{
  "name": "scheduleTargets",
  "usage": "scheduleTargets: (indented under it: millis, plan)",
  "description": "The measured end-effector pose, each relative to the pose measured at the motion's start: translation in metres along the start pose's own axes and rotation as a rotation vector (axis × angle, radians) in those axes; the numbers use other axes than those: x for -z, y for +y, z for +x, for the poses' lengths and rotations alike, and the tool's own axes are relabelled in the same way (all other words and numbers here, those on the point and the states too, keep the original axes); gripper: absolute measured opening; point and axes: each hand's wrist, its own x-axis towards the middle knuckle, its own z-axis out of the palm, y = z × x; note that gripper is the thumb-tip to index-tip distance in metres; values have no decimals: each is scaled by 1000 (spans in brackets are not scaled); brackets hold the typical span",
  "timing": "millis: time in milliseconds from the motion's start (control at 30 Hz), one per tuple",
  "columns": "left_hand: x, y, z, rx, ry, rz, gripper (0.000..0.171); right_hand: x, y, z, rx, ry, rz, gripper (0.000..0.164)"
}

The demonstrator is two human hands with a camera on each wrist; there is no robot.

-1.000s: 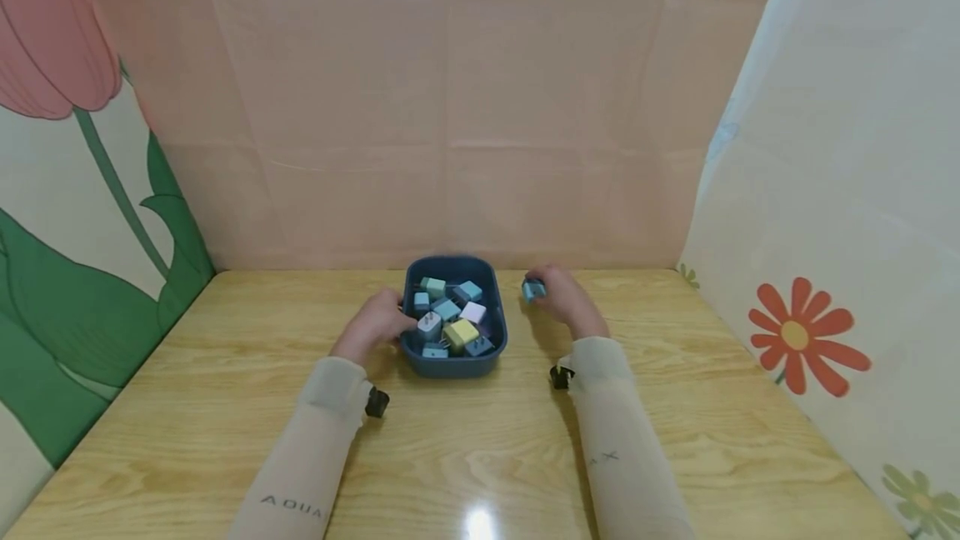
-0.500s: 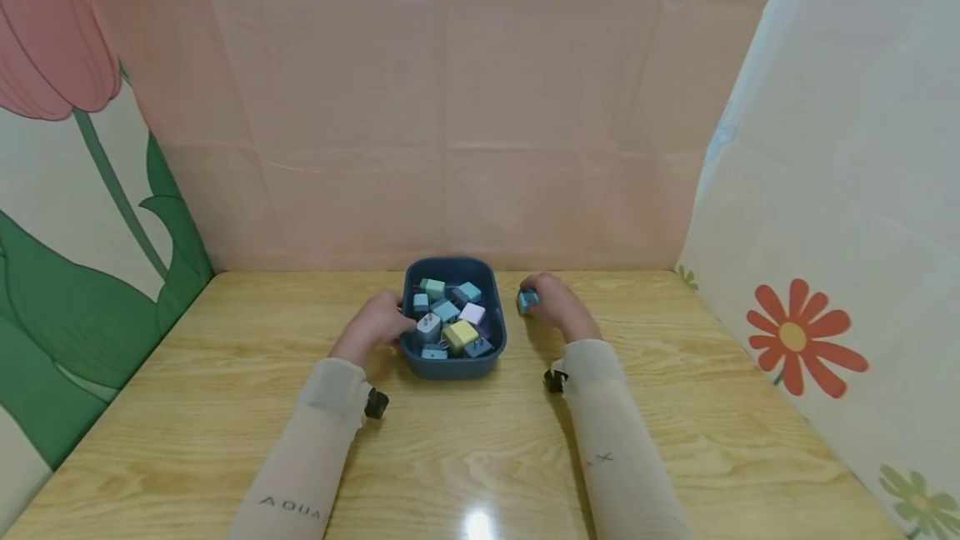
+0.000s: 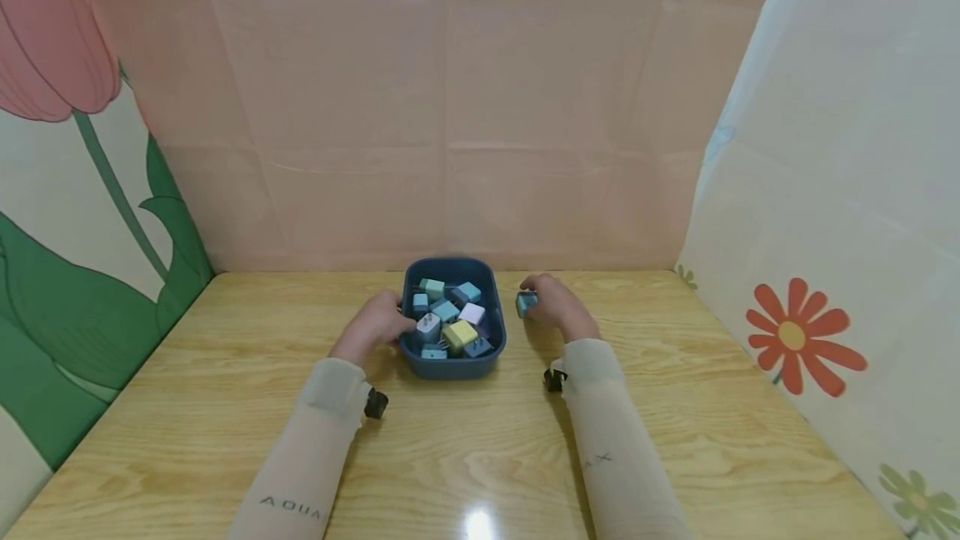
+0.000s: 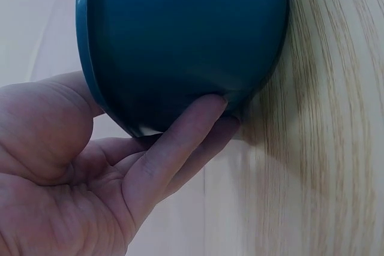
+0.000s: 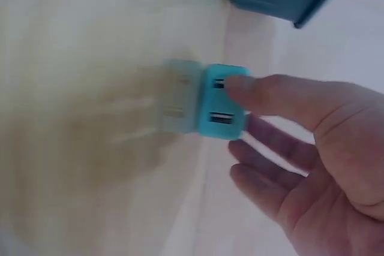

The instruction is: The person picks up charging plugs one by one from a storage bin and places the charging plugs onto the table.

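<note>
A dark blue plastic bin [image 3: 453,368] stands near the back of the table, holding several plug-in chargers, among them a yellow one [image 3: 460,335] and a white one [image 3: 472,313]. My left hand [image 3: 372,325] grips the bin's left side, its thumb at the rim and its fingers against the outer wall [image 4: 186,40]. To the right of the bin, my right hand [image 3: 558,305] pinches a light blue USB charger [image 5: 223,101] between thumb and fingers. Two USB ports face the right wrist camera, and the charger's reflection touches its edge at the tabletop.
The wood-grain table [image 3: 457,457] ends at a pink cloth backdrop [image 3: 442,107]. A flower-printed sheet [image 3: 810,190] hangs at the right and a tulip-printed one [image 3: 45,165] at the left. Small black cameras [image 3: 377,403] sit on both wrists.
My right hand has moved slightly left and nearer to me, lowering the light blue USB charger to the tabletop. My left hand stays on the bin.
</note>
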Motion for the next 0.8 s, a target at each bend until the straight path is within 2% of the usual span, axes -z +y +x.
scheduleTargets:
  millis: [233, 367, 500, 667, 800]
  plan:
    - [1, -1, 1, -9, -5, -5, 37, 17, -5, -4, -126, -44, 18, 35]
    - [1, -1, 1, -9, -7, -10, 38, 18, -6, -5, -150, -77, 19, 29]
    - [0, -1, 2, -2, -11, -8, 39, 15, -5, -5, -144, -60, 2, 25]
    - [0, 0, 0, 2, -14, -8, 38, 11, -3, -4, -165, -20, 76, 24]
    - [0, 0, 0, -15, -6, -9, 36, 9, -1, -4, -212, -21, 173, 26]
